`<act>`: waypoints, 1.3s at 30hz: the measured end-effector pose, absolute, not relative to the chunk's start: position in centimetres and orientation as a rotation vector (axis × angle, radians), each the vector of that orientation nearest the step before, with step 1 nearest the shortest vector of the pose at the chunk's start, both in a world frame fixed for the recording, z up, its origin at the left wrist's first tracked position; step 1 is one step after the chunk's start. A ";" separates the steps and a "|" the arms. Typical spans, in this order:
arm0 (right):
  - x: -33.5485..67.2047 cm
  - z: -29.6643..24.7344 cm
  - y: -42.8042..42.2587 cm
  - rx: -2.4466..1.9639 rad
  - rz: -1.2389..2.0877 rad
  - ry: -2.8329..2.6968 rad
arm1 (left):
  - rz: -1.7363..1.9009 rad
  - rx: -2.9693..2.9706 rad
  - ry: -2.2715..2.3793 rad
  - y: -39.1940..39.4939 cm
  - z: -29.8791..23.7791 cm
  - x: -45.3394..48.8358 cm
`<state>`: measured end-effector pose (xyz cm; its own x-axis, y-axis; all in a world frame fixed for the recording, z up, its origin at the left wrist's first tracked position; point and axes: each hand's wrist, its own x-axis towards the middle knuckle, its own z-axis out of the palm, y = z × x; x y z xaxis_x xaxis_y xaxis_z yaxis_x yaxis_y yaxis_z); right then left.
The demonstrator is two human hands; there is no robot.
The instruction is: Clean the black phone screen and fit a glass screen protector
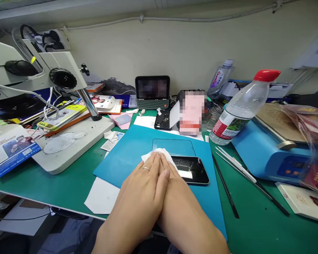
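Note:
My left hand (141, 188), a ring on one finger, lies beside and partly over my right hand (175, 192). Both have straight fingers pressed together, bearing down on a folded white tissue (146, 156); their fingertip undersides and my right thumb are hidden. Beneath them is a black phone (201, 173), lying flat with its right end showing and a white strip on its surface. Just behind it, a clear dark-edged sheet (172, 144) rests on the blue mat (122, 151).
A microscope stand (78, 141) occupies the left. To the right are tweezers (243, 171), a dark thin stick (226, 187), a red-capped bottle (235, 113) and a blue machine (265, 148). A small screen device (152, 92) stands against the wall, near an opened phone (163, 120).

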<state>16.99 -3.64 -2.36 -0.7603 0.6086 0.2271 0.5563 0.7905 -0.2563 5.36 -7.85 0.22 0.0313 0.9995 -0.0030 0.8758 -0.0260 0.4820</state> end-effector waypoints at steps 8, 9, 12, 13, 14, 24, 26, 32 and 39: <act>17.1 -2.1 -5.1 -0.876 0.268 -2.680 | 0.369 2.063 1.856 -9.1 0.4 5.2; 17.3 -2.1 -5.3 -0.877 0.269 -2.680 | 0.360 2.081 1.850 -9.2 0.5 5.4; 18.2 -2.0 -5.8 -0.886 0.266 -2.677 | 0.365 2.136 1.850 -9.5 0.5 6.2; 18.6 -2.0 -6.0 -0.891 0.264 -2.674 | 0.370 2.156 1.848 -9.6 0.5 6.5; 19.0 -2.0 -6.1 -0.897 0.263 -2.671 | 0.375 2.174 1.843 -9.6 0.5 6.8; 24.1 -2.3 -6.8 -0.996 0.257 -2.615 | 0.268 2.208 1.736 -8.6 1.1 11.3; 25.1 -2.7 -6.5 -1.036 0.253 -2.594 | 0.269 2.226 1.700 -8.1 1.2 12.5; 26.3 -5.2 -4.4 -1.189 0.235 -2.515 | 0.336 2.276 1.617 -5.9 1.0 14.7; 25.0 -6.3 -3.0 -1.231 0.213 -2.515 | 0.347 2.194 1.670 -5.2 0.8 13.9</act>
<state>24.96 -3.04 -6.29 -0.5713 0.7884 0.2280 0.7389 0.6150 -0.2754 13.91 -5.20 0.81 0.2712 0.9623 -0.0225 0.8735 -0.2362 0.4257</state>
